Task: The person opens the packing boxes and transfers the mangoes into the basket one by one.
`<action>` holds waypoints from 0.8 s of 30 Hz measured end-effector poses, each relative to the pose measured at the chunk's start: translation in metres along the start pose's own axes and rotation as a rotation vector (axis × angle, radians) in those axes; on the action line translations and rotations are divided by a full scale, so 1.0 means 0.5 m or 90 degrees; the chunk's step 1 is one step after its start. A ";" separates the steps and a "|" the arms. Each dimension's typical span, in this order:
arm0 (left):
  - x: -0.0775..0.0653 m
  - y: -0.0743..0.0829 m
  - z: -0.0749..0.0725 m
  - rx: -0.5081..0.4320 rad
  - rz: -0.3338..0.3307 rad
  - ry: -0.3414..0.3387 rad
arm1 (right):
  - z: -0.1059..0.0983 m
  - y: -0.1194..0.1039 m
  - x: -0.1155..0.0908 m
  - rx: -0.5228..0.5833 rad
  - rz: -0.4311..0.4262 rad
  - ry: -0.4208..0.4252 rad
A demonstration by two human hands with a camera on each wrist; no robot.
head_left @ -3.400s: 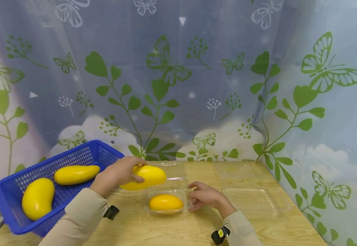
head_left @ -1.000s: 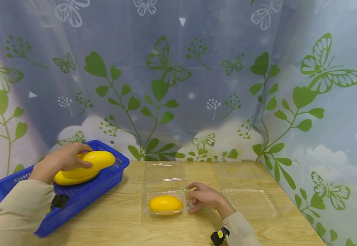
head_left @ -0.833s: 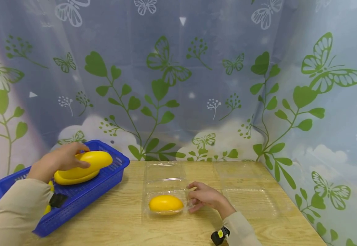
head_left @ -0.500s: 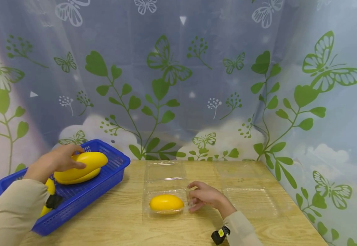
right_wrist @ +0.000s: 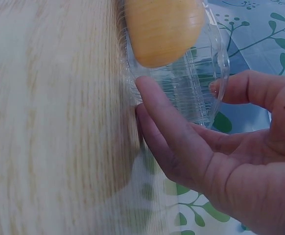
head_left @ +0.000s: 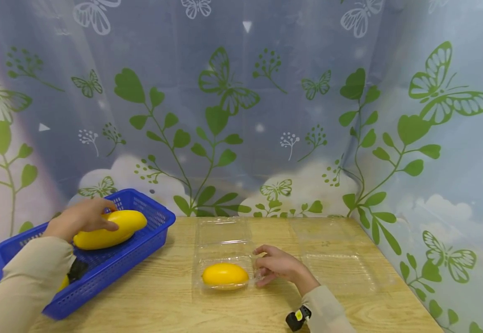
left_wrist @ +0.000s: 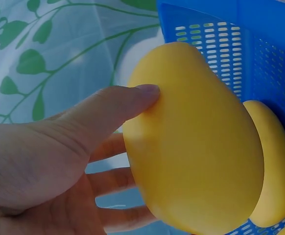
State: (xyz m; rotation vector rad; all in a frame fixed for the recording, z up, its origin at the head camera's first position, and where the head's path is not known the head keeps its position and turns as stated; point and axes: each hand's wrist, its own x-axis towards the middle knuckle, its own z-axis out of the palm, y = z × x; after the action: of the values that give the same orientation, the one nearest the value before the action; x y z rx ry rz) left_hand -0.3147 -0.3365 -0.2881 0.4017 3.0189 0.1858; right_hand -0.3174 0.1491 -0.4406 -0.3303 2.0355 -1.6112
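My left hand (head_left: 81,219) holds a yellow mango (head_left: 130,220) inside the blue basket (head_left: 141,256), thumb on one side and fingers on the other. Another mango (head_left: 100,241) lies below, overlapped by the held one. At the basket's near end, a third mango (head_left: 63,283) is mostly covered by the left sleeve. In the middle of the table a clear plastic clamshell box (head_left: 220,231) stands with its lid folded back, an orange-yellow mango (head_left: 225,275) in its near half. My right hand (right_wrist: 221,152) grips that box at its right side, thumb at the rim.
A second clear clamshell box (head_left: 337,270) lies opened out on the wooden table (head_left: 241,314), to the right of the right hand. Behind the table hangs a curtain (head_left: 241,152) with butterflies and leaves.
My left hand has carried the mango from behind the filled box back to the basket, then lowered it toward the mango there. The right hand keeps its place at the box.
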 end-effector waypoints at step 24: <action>0.054 -0.023 0.043 -0.042 -0.003 -0.031 | -0.002 -0.004 0.001 0.004 0.009 -0.009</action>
State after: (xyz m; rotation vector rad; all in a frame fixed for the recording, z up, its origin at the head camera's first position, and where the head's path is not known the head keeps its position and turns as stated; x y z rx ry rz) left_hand -0.3412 -0.3378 -0.3130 0.3867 2.9560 0.2705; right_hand -0.3185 0.1493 -0.4385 -0.3229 2.0173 -1.6026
